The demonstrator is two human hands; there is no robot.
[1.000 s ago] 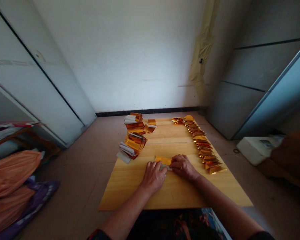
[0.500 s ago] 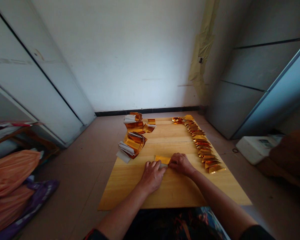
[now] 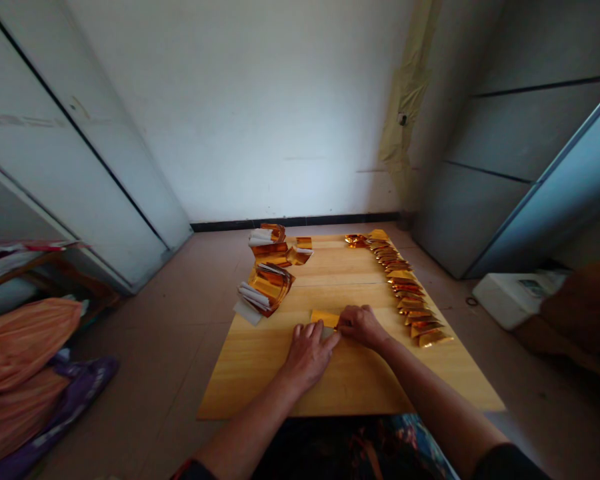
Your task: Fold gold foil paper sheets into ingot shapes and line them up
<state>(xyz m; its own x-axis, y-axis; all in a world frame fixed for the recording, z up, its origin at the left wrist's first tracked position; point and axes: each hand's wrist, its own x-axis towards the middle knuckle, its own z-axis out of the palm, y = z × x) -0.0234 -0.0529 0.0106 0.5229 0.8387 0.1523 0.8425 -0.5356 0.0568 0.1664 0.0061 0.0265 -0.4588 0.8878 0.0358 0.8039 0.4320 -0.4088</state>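
A small sheet of gold foil paper (image 3: 324,318) lies on the wooden table in front of me, its near part folded over to show a greyish underside. My left hand (image 3: 310,352) rests palm down on the near left of this sheet, fingers laid out and thumb reaching right. At its right end, my right hand (image 3: 363,325) has its fingers closed on the paper's edge; the fingertips are partly hidden. Along the table's right side runs a row of folded gold foil pieces (image 3: 407,293), overlapping each other.
A curved stack of gold foil sheets (image 3: 269,287) lies on the table's left side, with another bundle (image 3: 267,235) behind it. Crumpled gold foil (image 3: 355,241) sits at the back right. The wooden table (image 3: 250,393) has a white box (image 3: 503,300) on the floor to its right.
My left hand has shifted slightly right, its thumb now nearer my right fingertips and covering more of the folded part. The right hand stays almost in place.
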